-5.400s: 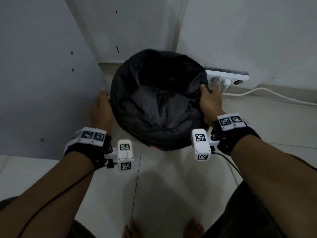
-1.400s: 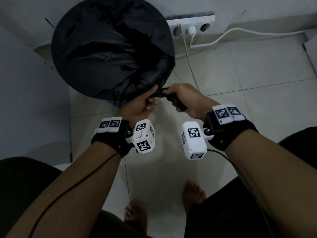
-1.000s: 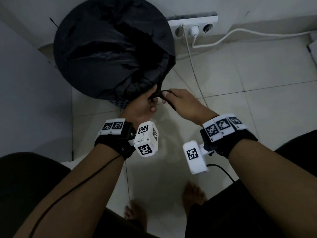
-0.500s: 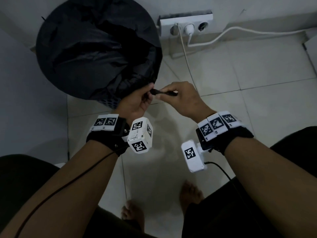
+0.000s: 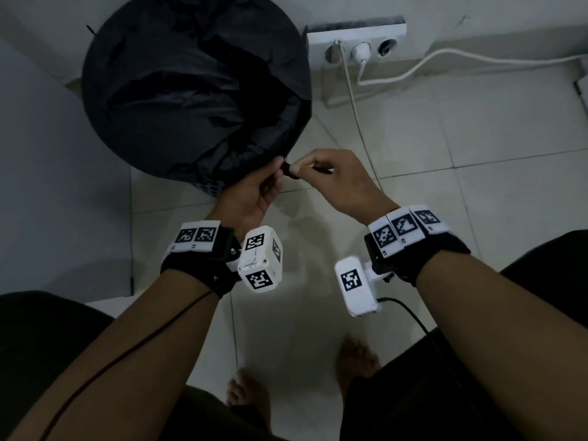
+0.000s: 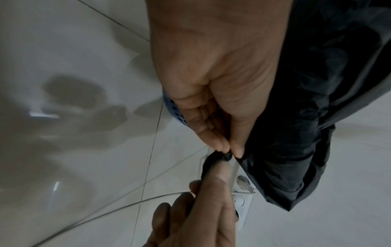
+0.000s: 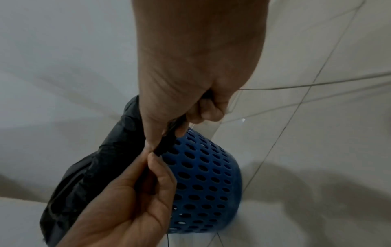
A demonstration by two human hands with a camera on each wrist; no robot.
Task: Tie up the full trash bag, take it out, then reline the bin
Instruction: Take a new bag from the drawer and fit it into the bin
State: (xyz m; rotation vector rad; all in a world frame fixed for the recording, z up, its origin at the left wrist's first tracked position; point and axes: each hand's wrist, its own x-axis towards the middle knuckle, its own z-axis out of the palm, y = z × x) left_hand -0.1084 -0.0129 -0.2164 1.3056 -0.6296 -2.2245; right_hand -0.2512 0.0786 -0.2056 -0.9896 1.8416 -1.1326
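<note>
The trash bag (image 5: pixel 191 90) is black, thin and crinkled, its plastic bunched and folded over the top of the bin (image 7: pixel 207 180), a round blue basket whose wall is pierced all over with holes. In the head view the bag covers almost all of the bin, and only a small patch of the perforated wall shows below it at the near edge. The bin stands on the pale tiled floor (image 5: pixel 477 154) in a corner, with a white power strip (image 5: pixel 356 43) against the wall just beside it on the right and a white cable (image 5: pixel 445 62) running off along the skirting.

The near edge of the bag is drawn out into a narrow twisted strip (image 5: pixel 288 169) that reaches toward the person, and both hands meet on it in front of the bin. The left hand (image 5: pixel 251 195) has its thumb and fingertips (image 6: pixel 220 143) closed together in a pinch on the strip where it leaves the bag, the other fingers curled in behind. The right hand (image 5: pixel 337 179) pinches the free end of the same strip between thumb and forefinger, its remaining fingers loosely curled, and the two sets of fingertips almost touch
</note>
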